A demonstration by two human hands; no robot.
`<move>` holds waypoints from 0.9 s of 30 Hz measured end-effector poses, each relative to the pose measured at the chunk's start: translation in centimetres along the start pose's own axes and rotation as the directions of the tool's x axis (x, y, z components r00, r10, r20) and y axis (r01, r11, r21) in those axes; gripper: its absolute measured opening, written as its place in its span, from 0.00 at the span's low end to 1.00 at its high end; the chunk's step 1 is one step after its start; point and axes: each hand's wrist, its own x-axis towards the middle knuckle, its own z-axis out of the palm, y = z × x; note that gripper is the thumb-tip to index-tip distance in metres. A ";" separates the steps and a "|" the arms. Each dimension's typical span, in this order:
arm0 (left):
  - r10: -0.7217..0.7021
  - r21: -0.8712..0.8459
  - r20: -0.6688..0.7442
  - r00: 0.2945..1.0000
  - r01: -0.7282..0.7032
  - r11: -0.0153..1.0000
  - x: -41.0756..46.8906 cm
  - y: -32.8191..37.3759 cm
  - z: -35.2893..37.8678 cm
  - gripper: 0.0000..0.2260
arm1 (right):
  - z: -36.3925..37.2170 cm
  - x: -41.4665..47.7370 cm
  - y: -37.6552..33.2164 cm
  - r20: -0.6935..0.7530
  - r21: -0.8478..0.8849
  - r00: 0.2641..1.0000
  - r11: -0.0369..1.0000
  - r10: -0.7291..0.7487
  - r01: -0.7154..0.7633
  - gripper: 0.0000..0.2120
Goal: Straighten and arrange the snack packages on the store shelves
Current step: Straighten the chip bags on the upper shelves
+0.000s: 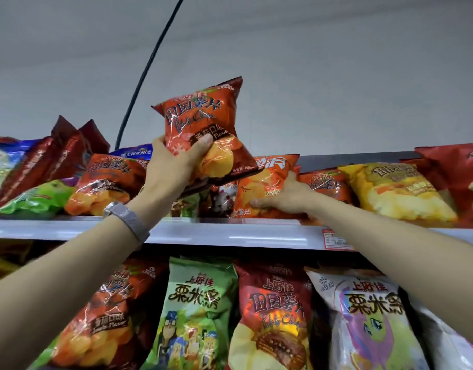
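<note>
1 tomato potato chip bag (203, 124): likely light, air-puffed, slippery film, contents fragile. Left hand (171, 169) grips its lower corner. Right hand (286, 196) clasps orange chip bag (267, 180) on top shelf (230, 232).

Two hands, left (171, 172) and right (286, 200); one lifted chip bag (203, 124); one shelved orange bag (264, 177); one wristwatch (123, 213); one cable (147, 73).

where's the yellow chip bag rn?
Head view: yellow chip bag lies on the top shelf, right side, between an orange-red bag by the right hand and a dark red bag.
</note>
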 end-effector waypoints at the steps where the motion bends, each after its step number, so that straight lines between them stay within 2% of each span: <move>1: 0.008 0.000 0.001 1.000 -0.008 1.000 -0.3 0.1 -0.2 0.42 | 0.2 0.4 -0.3 0.035 -0.009 0.999 1.000 0.026 -0.026 0.68; 5: 0.030 0.058 0.011 0.999 -0.031 0.998 -1.3 -0.1 -0.1 0.43 | 0.2 0.7 -0.1 0.219 -0.017 0.966 0.990 0.138 -0.137 0.70; 7: 0.022 0.039 0.019 1.000 -0.023 0.999 -1.7 -0.4 0.7 0.44 | -0.5 0.5 0.8 0.256 0.011 0.957 0.990 0.134 -0.142 0.70; 9: 0.013 0.014 0.059 0.998 -0.014 1.000 -2.2 -0.5 2.2 0.41 | -1.6 -0.1 2.1 0.243 0.055 0.963 0.990 0.115 -0.132 0.65; 10: 0.011 0.003 0.077 0.997 -0.012 1.000 -2.5 -0.3 3.2 0.40 | -2.4 -0.4 2.9 0.221 0.086 0.971 0.990 0.090 -0.111 0.57; 11: 0.016 -0.009 0.095 0.995 -0.015 1.000 -2.7 -0.2 4.2 0.40 | -3.2 -0.8 3.8 0.175 0.134 0.983 0.988 0.054 -0.078 0.45; 12: 0.016 -0.014 0.116 0.993 -0.015 1.000 -2.8 -0.1 5.4 0.39 | -4.2 -1.2 4.6 0.102 0.199 0.994 0.979 0.029 -0.049 0.34; 13: 0.014 -0.010 0.133 0.991 -0.013 1.000 -2.7 0.0 6.6 0.39 | -5.3 -1.6 5.3 0.014 0.277 1.000 0.961 0.020 -0.023 0.27; 16: 0.014 0.023 0.158 0.987 -0.018 1.000 -2.6 0.6 10.4 0.44 | -8.9 -3.8 7.0 -0.230 0.490 0.972 0.868 0.042 0.079 0.24; 18: 0.030 0.091 0.176 0.984 -0.047 0.995 -2.9 1.3 13.0 0.42 | -10.4 -5.4 7.7 -0.312 0.382 0.950 0.911 -0.030 0.154 0.27; 20: 0.042 0.125 0.219 0.975 -0.071 0.990 -3.4 2.0 15.6 0.40 | -11.0 -6.7 8.6 -0.312 0.159 0.943 0.972 -0.115 0.171 0.27; 22: 0.033 0.182 0.271 0.962 -0.085 0.980 -4.1 2.3 18.1 0.42 | -11.0 -7.4 9.3 -0.301 0.000 0.943 0.988 -0.144 0.151 0.25; 25: 0.022 0.338 0.266 0.964 -0.115 0.934 -4.7 1.7 21.1 0.49 | -10.1 -6.5 10.9 -0.305 -0.078 0.933 0.982 -0.190 0.174 0.24; 27: 0.001 0.411 0.270 0.963 -0.116 0.904 -4.9 0.8 22.5 0.50 | -9.7 -5.7 11.7 -0.279 -0.085 0.949 0.988 -0.148 0.130 0.24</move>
